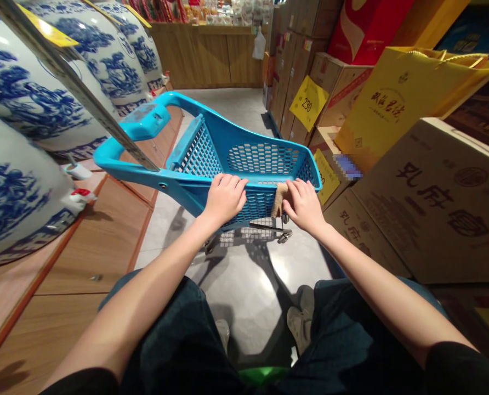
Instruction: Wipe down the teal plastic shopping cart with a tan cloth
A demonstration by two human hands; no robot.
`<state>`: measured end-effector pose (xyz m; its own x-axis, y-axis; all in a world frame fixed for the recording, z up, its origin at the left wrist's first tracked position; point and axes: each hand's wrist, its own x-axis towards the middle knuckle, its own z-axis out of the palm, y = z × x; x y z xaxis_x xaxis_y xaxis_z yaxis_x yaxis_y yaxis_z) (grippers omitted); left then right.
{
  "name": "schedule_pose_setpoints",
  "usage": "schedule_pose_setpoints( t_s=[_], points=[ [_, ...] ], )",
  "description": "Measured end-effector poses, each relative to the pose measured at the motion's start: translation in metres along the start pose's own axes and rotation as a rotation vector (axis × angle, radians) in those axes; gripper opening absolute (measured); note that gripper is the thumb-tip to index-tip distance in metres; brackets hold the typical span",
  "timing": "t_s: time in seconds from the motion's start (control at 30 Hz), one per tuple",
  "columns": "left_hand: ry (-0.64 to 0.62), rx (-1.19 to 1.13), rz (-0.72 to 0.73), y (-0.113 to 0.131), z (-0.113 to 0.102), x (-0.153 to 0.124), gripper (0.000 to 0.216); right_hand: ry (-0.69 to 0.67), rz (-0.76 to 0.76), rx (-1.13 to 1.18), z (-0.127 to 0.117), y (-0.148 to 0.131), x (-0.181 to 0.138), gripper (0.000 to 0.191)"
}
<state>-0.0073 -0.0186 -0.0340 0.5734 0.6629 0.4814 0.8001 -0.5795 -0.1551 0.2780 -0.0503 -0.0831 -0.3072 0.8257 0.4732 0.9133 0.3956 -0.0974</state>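
A blue plastic shopping cart (259, 206) stands sideways before me, and its basket holds nothing that I can see. My left hand (226, 197) is closed over the near rim, fingers curled to the inside. Farther right on the same rim, my right hand (303, 202) presses a brown cloth (279, 202) that hangs over the edge. Its fingers lie over the rim and its thumb is on the outer side. The cart's push handle (143, 123) points to the left, away from both hands.
A metal pole (75, 85) slants up from the cart's side. Large blue-and-white porcelain jars (108, 60) stand on wooden cabinets (75, 241) at left. Stacked cardboard boxes (445, 203) and a yellow gift bag (396, 104) line the right. A wooden counter (203, 55) crosses the back.
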Motion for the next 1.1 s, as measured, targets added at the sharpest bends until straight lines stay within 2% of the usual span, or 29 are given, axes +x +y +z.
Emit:
schedule_pose_setpoints(
  t_s=[0.1, 0.17, 0.3, 0.37, 0.57, 0.7, 0.8, 0.97, 1.1],
  points=[
    [0.008, 0.007, -0.001, 0.000, 0.001, 0.000, 0.037, -0.022, -0.099, 0.012, -0.002, -0.011, -0.003, 0.064],
    [0.010, 0.014, 0.002, -0.001, 0.001, -0.001, 0.037, -0.027, -0.119, 0.027, -0.005, -0.008, -0.002, 0.060],
    [0.006, 0.017, 0.013, -0.001, 0.001, -0.001, 0.038, 0.047, 0.000, 0.024, -0.009, 0.012, 0.003, 0.049],
    [0.013, 0.020, 0.017, -0.001, 0.002, -0.001, 0.038, 0.069, 0.045, 0.015, -0.008, 0.012, 0.002, 0.049],
    [0.036, 0.038, 0.017, -0.001, 0.003, 0.000, 0.036, 0.011, -0.036, 0.001, -0.005, -0.010, -0.004, 0.061],
    [0.016, 0.030, 0.017, -0.001, 0.002, 0.000, 0.037, 0.049, 0.063, -0.012, -0.012, 0.005, 0.001, 0.049],
    [-0.001, 0.018, 0.009, -0.001, 0.001, 0.000, 0.038, 0.072, 0.107, -0.031, -0.011, 0.008, 0.000, 0.048],
    [-0.009, 0.012, 0.001, 0.000, 0.000, 0.001, 0.038, 0.010, -0.015, -0.061, -0.006, -0.003, -0.007, 0.066],
    [-0.016, -0.004, 0.003, 0.000, -0.001, 0.001, 0.039, 0.016, 0.106, -0.062, -0.008, 0.006, -0.007, 0.059]
  ],
)
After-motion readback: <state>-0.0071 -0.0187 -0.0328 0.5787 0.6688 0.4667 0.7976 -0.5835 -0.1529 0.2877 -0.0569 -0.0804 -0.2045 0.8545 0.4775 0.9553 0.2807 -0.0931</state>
